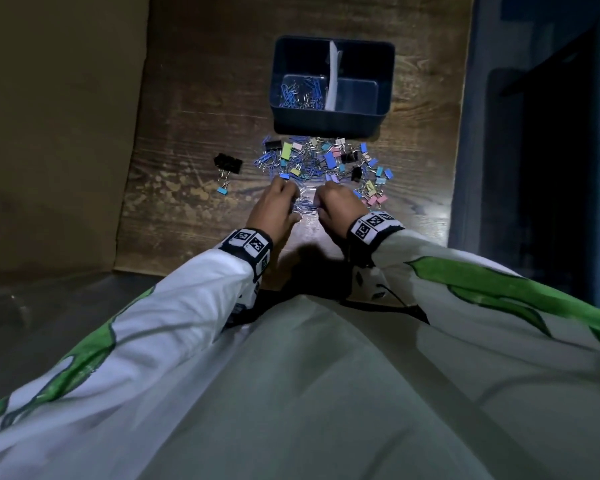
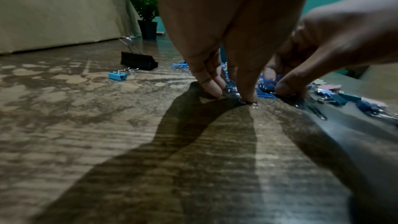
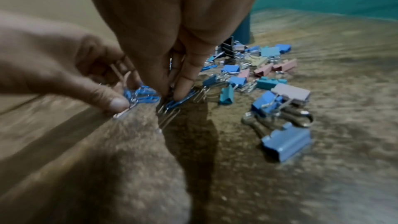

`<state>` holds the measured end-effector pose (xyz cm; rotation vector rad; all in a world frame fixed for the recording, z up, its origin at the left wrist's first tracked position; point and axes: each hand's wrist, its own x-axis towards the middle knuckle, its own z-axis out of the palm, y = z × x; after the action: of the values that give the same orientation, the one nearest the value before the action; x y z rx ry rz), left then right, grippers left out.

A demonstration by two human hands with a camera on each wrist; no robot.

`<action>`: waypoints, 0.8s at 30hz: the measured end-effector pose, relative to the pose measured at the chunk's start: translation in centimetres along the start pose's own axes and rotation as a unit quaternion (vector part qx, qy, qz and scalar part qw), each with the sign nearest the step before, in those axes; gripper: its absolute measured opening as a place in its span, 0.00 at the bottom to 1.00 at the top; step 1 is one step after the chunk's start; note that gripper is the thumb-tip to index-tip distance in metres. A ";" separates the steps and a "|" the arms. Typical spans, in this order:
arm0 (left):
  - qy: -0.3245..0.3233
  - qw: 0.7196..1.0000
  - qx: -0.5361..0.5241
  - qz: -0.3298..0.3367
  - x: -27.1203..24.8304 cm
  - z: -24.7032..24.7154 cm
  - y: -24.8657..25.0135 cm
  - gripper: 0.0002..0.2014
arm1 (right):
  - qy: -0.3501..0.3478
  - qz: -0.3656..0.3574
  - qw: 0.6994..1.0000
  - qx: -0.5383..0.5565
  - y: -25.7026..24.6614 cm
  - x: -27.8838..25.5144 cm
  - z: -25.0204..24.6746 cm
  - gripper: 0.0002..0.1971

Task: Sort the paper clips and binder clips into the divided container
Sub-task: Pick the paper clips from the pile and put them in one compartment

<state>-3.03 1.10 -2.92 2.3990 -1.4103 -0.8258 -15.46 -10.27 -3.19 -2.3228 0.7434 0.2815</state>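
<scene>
A dark blue divided container [image 1: 331, 114] stands at the far middle of the table. Its left compartment holds blue and silver paper clips [image 1: 300, 93]; the right compartment [image 1: 357, 93] shows only bare floor. A mixed pile of paper clips and coloured binder clips [image 1: 326, 161] lies just in front of it. At the pile's near edge, my left hand [image 1: 281, 207] and right hand [image 1: 331, 206] work side by side with curled fingers. The left hand [image 3: 116, 103] pinches a bunch of blue paper clips [image 3: 140, 94]. The right hand [image 3: 172, 96] pinches paper clips [image 3: 172, 105] against the table.
A large black binder clip [image 1: 228, 163] and a small blue one [image 1: 222, 191] lie apart, left of the pile. Loose binder clips [image 3: 286, 142] sit right of my right hand. A cardboard sheet [image 1: 59, 133] borders the table's left; a small potted plant [image 2: 146, 6] stands far left.
</scene>
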 end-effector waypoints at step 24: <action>0.139 0.923 -0.357 -0.041 3.3 -8.7 2.5 0.06 | 0.173 -0.008 0.980 0.095 -3.7 8.0 -15.1 0.16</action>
<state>1.47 -3.69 4.12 1.9056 -0.7249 -0.7978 -6.74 -21.50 7.07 -2.2163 0.8766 -0.2009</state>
